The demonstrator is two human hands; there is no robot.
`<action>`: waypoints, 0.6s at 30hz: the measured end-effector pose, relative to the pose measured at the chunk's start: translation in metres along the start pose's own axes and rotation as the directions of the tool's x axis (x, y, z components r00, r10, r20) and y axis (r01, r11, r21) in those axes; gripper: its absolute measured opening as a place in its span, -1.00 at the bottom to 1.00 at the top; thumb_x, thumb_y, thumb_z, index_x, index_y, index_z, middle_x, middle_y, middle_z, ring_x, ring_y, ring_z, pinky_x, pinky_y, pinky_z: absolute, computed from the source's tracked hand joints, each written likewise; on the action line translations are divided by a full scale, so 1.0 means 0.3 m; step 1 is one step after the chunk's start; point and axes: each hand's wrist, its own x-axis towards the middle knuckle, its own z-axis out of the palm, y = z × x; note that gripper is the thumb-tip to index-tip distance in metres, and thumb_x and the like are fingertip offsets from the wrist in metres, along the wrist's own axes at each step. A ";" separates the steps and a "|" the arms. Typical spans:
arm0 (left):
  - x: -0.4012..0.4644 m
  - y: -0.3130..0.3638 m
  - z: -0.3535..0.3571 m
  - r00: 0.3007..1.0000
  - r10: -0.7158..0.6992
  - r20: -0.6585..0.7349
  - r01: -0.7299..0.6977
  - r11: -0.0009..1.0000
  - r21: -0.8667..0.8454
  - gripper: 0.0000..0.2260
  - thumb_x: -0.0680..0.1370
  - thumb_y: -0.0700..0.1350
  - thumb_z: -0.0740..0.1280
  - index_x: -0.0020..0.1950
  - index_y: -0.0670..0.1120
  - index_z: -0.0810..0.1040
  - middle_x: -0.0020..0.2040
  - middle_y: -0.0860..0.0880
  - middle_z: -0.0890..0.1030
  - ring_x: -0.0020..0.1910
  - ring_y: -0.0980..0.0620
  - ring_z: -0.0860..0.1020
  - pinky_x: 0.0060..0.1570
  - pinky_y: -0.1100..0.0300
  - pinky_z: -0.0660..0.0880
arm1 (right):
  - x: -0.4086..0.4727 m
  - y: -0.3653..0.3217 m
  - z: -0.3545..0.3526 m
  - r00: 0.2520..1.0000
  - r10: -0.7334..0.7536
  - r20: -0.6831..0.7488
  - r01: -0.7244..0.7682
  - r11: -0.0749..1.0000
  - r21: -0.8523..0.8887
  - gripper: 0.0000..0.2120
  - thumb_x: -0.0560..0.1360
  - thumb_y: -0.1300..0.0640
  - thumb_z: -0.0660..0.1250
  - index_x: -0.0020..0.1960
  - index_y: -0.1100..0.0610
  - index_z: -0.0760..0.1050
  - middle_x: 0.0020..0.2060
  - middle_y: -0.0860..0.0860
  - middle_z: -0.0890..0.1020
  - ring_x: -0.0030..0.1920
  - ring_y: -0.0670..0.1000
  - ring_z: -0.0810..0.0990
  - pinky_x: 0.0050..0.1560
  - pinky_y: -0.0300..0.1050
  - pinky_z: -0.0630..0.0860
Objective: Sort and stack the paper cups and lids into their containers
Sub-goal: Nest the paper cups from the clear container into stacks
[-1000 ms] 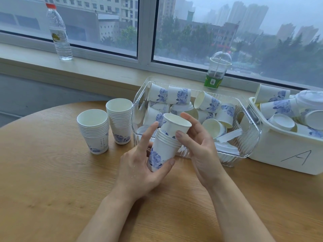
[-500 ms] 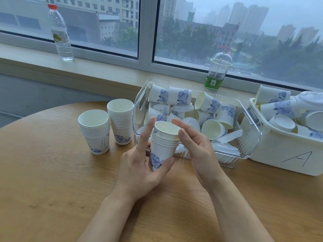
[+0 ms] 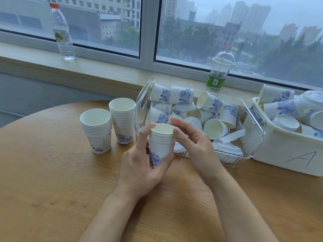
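Wooden table (image 3: 52, 180), left hand (image 3: 139, 170) half-hiding cup stack (image 3: 161, 145)

- White bin (image 3: 286, 154), front wall: hand-drawn letter "A" (image 3: 301, 158).
- Green label on domed drink cup (image 3: 220, 70): print illegible.
- Water bottle (image 3: 61, 32) label: illegible.

white bin (image 3: 288, 154) cut off at right edge.

The cups (image 3: 161, 145) are white with blue flowers. The table (image 3: 52, 180) is light wood-grain. The bin (image 3: 286, 154) is white, marked "A".
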 end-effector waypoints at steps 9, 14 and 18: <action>0.008 0.009 -0.007 0.988 -0.082 -0.133 0.085 0.996 0.023 -0.19 0.42 0.19 0.54 0.60 0.08 0.29 -0.13 0.13 0.68 -0.24 0.16 0.64 -0.19 0.06 0.63 | 0.369 -0.071 -0.099 0.958 -0.278 -0.062 0.108 0.555 -0.825 -0.40 0.57 -0.07 0.47 0.54 0.05 0.40 0.46 0.01 0.50 0.45 0.04 0.44 0.50 0.03 0.34; 0.009 0.008 -0.010 0.989 -0.073 -0.131 0.080 0.995 0.054 -0.16 0.41 0.27 0.49 0.62 0.08 0.27 -0.15 0.16 0.65 -0.28 0.22 0.58 -0.23 0.15 0.60 | 0.515 -0.062 -0.137 0.995 -0.077 0.068 0.083 0.212 -0.974 -0.23 0.53 -0.09 0.50 0.63 -0.02 0.24 0.56 0.03 0.38 0.52 0.14 0.37 0.52 0.11 0.26; 0.009 0.002 -0.008 0.990 -0.071 -0.124 0.077 0.996 0.042 -0.15 0.42 0.26 0.51 0.62 0.07 0.27 -0.15 0.15 0.65 -0.30 0.19 0.59 -0.23 0.10 0.61 | 0.556 -0.053 -0.151 0.995 -0.077 0.059 0.069 0.130 -0.989 -0.26 0.53 0.01 0.52 0.61 -0.04 0.27 0.49 0.06 0.46 0.47 0.15 0.41 0.46 0.11 0.33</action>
